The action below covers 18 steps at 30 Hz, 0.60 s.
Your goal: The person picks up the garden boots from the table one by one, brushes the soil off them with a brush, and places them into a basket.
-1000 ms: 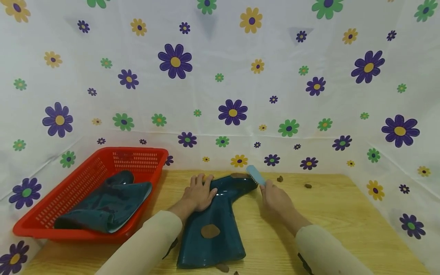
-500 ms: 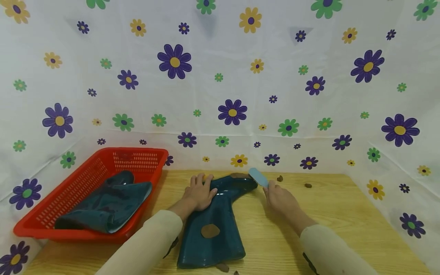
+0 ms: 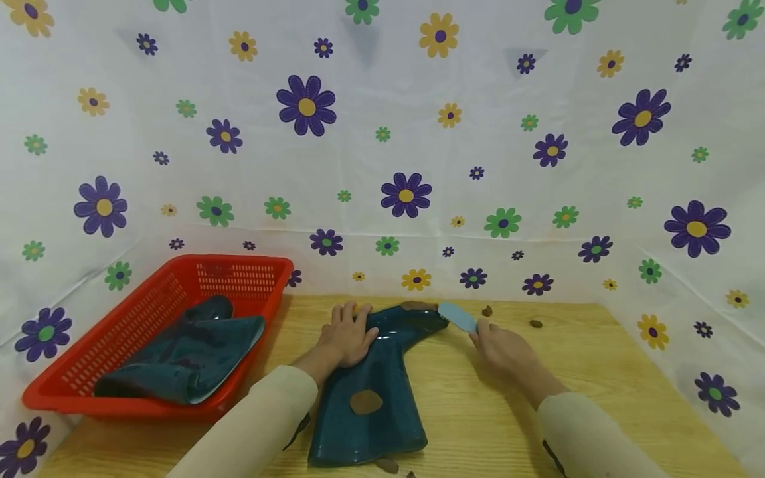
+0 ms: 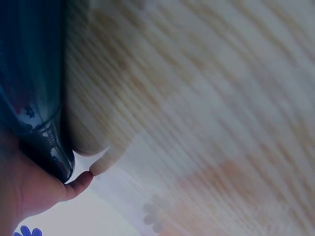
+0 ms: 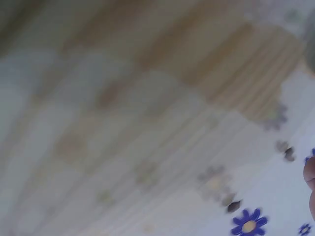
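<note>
A dark teal rain boot [image 3: 382, 372] lies on its side, toe pointing right. A brown mud patch [image 3: 366, 401] is on its shaft and another mud patch [image 3: 418, 305] lies along the sole edge near the toe. My left hand [image 3: 345, 337] rests on the heel and ankle with fingers spread; in the left wrist view a finger [image 4: 78, 186] reaches past the boot to the tabletop. My right hand [image 3: 505, 348] grips a light blue brush [image 3: 457, 317], its bristles at the toe. The right wrist view shows only a sliver of the fingers [image 5: 310, 172].
A red plastic basket [image 3: 281, 292] at the left holds another teal boot [image 3: 179, 352]. Brown clumps [image 3: 535, 323] lie on the wooden table [image 3: 597, 385] right of the toe, and one clump [image 3: 387, 465] lies below the shaft. A flowered sheet [image 3: 358, 153] hangs behind.
My right hand has drawn the brush right and slightly down along the toe, and the brush now lies flatter. The left hand and boot have stayed in place.
</note>
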Motion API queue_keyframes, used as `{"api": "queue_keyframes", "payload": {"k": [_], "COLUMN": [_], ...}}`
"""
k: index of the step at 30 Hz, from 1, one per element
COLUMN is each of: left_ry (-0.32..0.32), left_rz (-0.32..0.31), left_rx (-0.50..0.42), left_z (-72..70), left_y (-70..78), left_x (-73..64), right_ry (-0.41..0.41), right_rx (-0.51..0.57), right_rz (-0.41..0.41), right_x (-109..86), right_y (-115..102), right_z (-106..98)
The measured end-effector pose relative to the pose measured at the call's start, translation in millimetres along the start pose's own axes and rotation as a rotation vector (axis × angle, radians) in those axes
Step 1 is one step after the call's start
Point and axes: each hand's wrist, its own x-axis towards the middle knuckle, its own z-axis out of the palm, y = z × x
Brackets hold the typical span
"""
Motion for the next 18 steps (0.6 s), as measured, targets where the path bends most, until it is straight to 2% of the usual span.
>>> {"api": "queue_keyframes", "payload": {"k": [5,9,13,16,18], "left_ry": [0.002,0.013,0.005,-0.004,-0.004], "left_rz": [0.008,0.009,0.011,0.013,0.009], "left_rx": [0.003,0.007,0.006,0.001,0.0], "left_z": [-1.6,-1.6,-3.4,-5.3,-5.3], "left_y": [1.5,1.1,1.4,2.6,2.3], "left_x": [-2.2,-0.8,-1.5,-4.2,-4.5], "right_ry": [0.077,0.16,0.118,0.08,0.101], "right_rx": [-0.003,-0.093,-0.146,-0.131,-0.13], "right_rz": [-0.003,-0.005,-0.037,-0.056,-0.08], "right_x": [5.4,2.6,2.0,4.7,6.3], "right_y": [-6.7,6.0,12.6,5.8,0.1], "right_z": [-1.4,-4.2,-4.1,-2.2,-1.2]}}
